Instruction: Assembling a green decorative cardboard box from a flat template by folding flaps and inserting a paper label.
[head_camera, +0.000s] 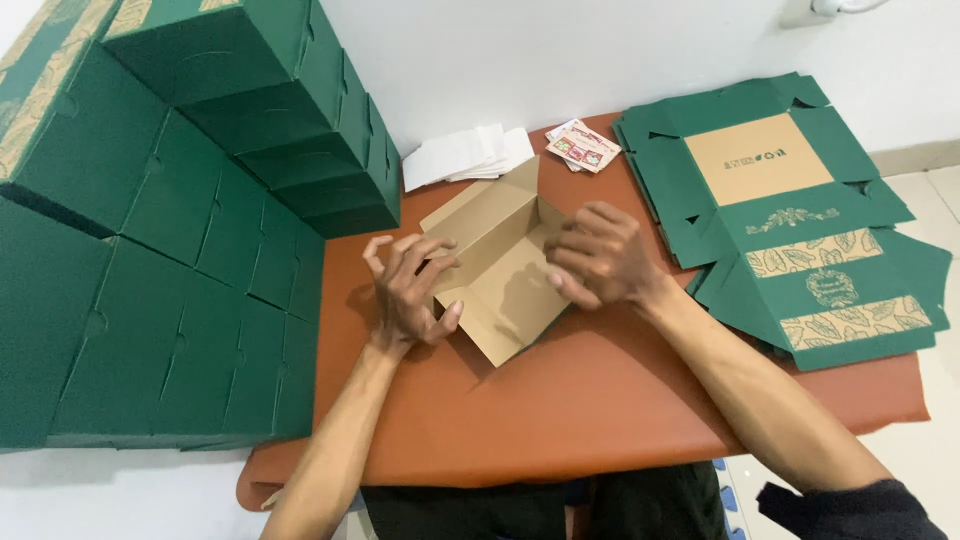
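A partly folded cardboard box (505, 262), brown inside with green showing underneath, lies on the orange table (560, 400). My left hand (408, 288) presses against the box's left wall with fingers spread and curled. My right hand (600, 255) is at the box's right wall, fingers bent over its edge. Two of the box's walls stand up and its near flap lies flat toward me.
Stacked green finished boxes (180, 230) fill the left side. A pile of flat green box blanks (800, 220) with gold leaf prints lies at the right. White papers (465, 155) and small printed cards (583, 145) rest by the wall.
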